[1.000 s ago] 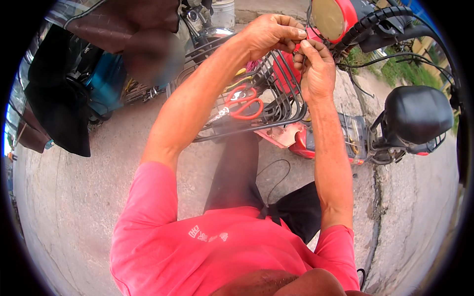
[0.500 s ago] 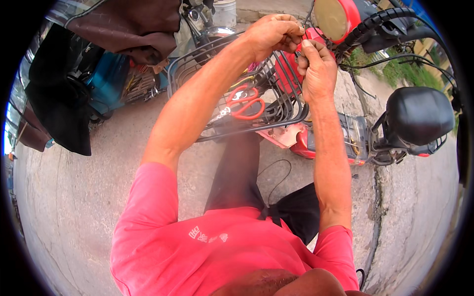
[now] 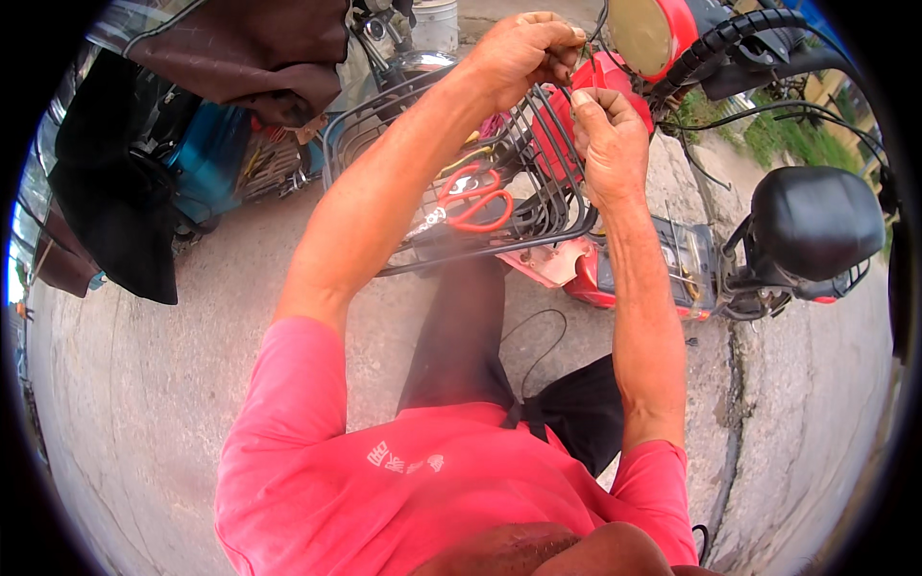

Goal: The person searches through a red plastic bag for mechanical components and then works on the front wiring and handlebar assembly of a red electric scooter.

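Both arms reach forward over a black wire basket (image 3: 461, 257) on the front of a red scooter (image 3: 552, 134). My left hand (image 3: 523, 60) is closed in a pinch above the basket's far right corner. Below and right of it, my right hand (image 3: 612, 144) pinches with thumb and forefinger. A thin wire (image 3: 594, 73) appears to run between the fingertips; its ends are too small to make out. Red-handled scissors (image 3: 475, 197) lie in the basket below my forearms, beside some yellow and pink bits.
A round mirror (image 3: 642, 36) and black wrapped cables (image 3: 735, 43) stand right of my hands. Farther right is a black padded seat (image 3: 816, 226). At left, a blue toolbox (image 3: 206, 154) holds tools under a brown cover (image 3: 259, 53). A white bucket (image 3: 435, 24) stands behind.
My hands have drawn apart: the left rose slightly up and left, the right dropped a little. A gap with the thin wire now shows between them.
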Available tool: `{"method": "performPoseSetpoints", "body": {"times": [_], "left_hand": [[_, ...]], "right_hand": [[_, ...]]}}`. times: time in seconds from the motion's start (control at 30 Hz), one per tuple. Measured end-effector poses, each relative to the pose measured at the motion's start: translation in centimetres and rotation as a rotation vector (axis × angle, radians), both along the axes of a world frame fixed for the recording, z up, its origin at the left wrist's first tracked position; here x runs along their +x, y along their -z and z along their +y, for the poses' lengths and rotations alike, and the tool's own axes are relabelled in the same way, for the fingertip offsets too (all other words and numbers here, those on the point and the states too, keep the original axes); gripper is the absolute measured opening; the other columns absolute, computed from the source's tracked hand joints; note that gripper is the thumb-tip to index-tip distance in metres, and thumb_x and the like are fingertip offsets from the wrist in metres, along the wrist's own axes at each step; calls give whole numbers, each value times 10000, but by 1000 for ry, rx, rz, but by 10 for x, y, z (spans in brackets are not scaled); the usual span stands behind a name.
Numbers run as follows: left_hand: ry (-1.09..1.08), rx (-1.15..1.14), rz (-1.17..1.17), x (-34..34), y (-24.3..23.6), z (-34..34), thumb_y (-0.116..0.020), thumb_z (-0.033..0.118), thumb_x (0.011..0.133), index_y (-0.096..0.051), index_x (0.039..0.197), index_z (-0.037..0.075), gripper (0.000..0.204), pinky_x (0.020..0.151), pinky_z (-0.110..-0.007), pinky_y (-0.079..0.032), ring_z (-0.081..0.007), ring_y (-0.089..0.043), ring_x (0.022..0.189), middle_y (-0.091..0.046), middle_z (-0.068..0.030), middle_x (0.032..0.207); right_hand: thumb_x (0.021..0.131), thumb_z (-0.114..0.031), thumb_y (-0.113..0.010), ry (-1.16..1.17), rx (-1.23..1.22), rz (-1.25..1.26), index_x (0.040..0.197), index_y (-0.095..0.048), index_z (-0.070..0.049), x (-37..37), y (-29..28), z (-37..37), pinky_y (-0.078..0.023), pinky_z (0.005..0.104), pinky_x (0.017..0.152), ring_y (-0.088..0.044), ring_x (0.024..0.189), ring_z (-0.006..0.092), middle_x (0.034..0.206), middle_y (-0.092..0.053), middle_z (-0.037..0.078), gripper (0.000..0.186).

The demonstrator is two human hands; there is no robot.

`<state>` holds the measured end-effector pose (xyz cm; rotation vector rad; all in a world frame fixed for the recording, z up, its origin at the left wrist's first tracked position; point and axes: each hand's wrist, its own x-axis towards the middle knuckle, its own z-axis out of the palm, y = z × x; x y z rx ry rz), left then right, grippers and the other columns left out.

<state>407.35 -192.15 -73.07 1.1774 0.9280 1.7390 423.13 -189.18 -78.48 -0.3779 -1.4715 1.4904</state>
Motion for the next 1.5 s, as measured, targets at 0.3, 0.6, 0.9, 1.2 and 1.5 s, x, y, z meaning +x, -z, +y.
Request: {"method": "performPoseSetpoints", "body": {"times": [0.3, 0.6, 0.9, 1.2, 1.5], "left_hand": [[146, -129, -51, -4, 3, -6, -563, 214, 929, -612, 855, 75, 165, 716, -329, -451, -141, -517, 716, -558, 9, 781], [171, -140, 41, -6, 3, -12, -583, 225, 925, -618, 887, 58, 175, 709, -302, -451, -132, -545, 716, -586, -5, 805], [-27, -131, 625, -2, -4, -42, -696, 298, 865, -650, 894, 7, 296, 671, -284, -458, -124, -583, 709, -609, -39, 761], [-59, -90, 634, -1, -2, -42, -713, 281, 862, -654, 838, 1, 288, 604, -263, -468, -115, -580, 653, -616, -35, 737], [-337, -92, 413, -21, -8, -35, -678, 356, 904, -643, 807, 46, 327, 609, -256, -451, -92, -518, 618, -563, 9, 689]], "right_hand": [[891, -170, -692, -30, -48, 38, 956, -631, -25, 1, 0, 0, -378, 178, 598, -474, 687, 8, 817, -584, -49, 169], [901, -146, -683, -71, -67, 54, 982, -611, -47, 1, -2, -3, -296, 188, 465, -423, 542, 31, 690, -516, -48, 147], [926, -159, -659, -94, -70, 76, 993, -610, -44, 3, -2, -3, -288, 194, 471, -416, 554, 36, 687, -504, -48, 142], [925, -157, -656, -90, -41, 27, 955, -622, -23, 5, -2, -5, -324, 183, 523, -417, 609, -1, 775, -562, -64, 141], [924, -184, -662, -12, 28, -69, 956, -630, -15, 6, 5, -2, -363, 198, 553, -443, 640, 7, 773, -565, -56, 175]]}}
